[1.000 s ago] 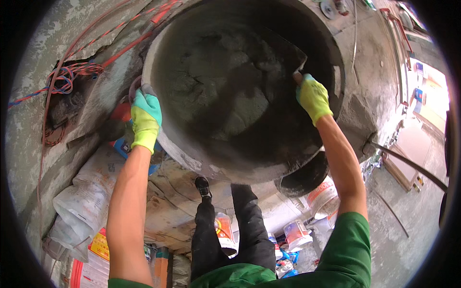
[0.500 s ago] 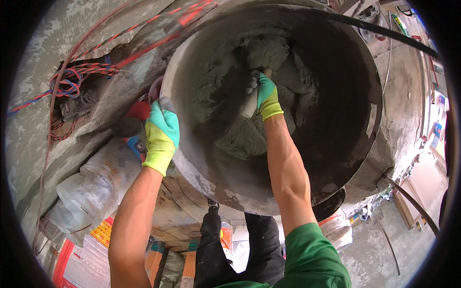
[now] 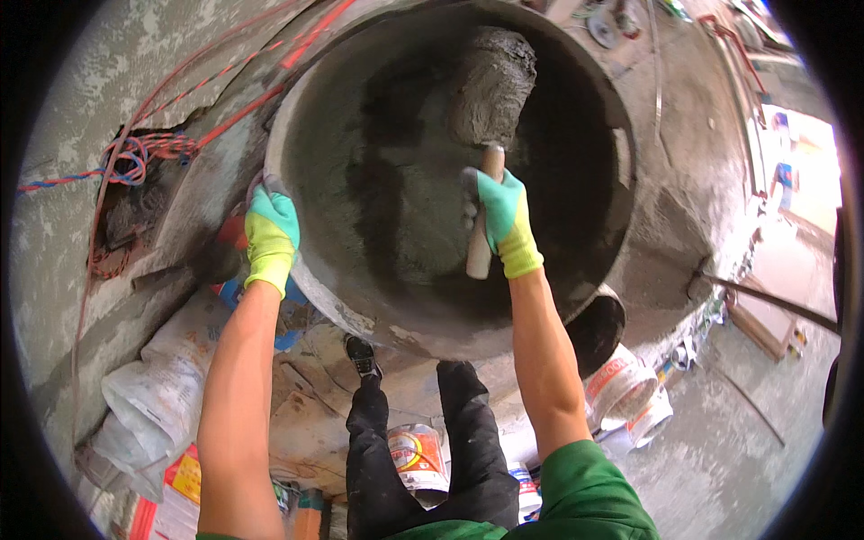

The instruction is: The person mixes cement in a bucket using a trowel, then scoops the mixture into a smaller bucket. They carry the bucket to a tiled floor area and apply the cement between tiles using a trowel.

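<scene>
My right hand [image 3: 502, 211], in a green and yellow glove, is closed around the wooden handle of a trowel [image 3: 481, 254]. A thick heap of wet grey mortar [image 3: 493, 85] sits on its blade and hides most of it. Both are held over a large round tub [image 3: 301, 279] whose inside is smeared with grey mortar. My left hand [image 3: 273, 229], gloved the same way, grips the tub's left rim, with its fingertips partly hidden.
Red and blue twisted cords [image 3: 135, 162] hang along the rough wall at left. White sacks [image 3: 153, 387] lie below them. A bucket [image 3: 418, 459] stands by my legs, and another bucket [image 3: 621, 387] is at right. A dark rod [image 3: 774, 306] juts out at far right.
My right hand has lifted the trowel with a load of mortar up from the tub's bottom. My left hand stays on the rim. The view has shifted.
</scene>
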The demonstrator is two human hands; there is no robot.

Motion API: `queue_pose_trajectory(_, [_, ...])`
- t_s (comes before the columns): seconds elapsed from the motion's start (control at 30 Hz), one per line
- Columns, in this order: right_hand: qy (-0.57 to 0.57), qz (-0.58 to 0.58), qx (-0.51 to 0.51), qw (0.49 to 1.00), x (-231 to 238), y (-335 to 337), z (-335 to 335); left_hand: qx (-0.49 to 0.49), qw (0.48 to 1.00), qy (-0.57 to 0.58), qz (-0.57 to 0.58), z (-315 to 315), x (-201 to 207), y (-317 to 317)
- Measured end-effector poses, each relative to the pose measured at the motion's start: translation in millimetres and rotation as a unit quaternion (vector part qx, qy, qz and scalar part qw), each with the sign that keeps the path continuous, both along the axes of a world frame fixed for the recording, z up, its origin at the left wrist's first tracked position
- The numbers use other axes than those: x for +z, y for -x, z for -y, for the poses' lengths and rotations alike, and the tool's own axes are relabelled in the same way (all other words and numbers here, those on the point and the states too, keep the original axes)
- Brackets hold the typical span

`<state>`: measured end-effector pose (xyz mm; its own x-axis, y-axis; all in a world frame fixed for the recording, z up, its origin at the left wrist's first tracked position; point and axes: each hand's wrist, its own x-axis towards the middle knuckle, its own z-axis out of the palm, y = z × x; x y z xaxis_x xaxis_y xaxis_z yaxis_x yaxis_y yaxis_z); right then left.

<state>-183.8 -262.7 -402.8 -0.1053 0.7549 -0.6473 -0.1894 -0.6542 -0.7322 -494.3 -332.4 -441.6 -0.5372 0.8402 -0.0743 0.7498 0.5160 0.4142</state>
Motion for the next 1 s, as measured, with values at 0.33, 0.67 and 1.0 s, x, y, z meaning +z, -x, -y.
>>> queue_pose_trajectory(0.33, [-0.044, 0.426, -0.066, 0.901, 193, -104, 211, -0.059, 0.998, -0.025, -0.002, -5, -27, 23])
queue_pose_trajectory(0.67, [0.275, 0.408, -0.137, 0.860, 27, -166, 354, -0.051, 0.996, -0.052, 0.052, -10, -33, 32])
queue_pose_trajectory(1.0, [0.178, 0.299, -0.151, 0.925, 131, -171, 303, -0.072, 0.995, -0.059, 0.020, -3, -38, 35])
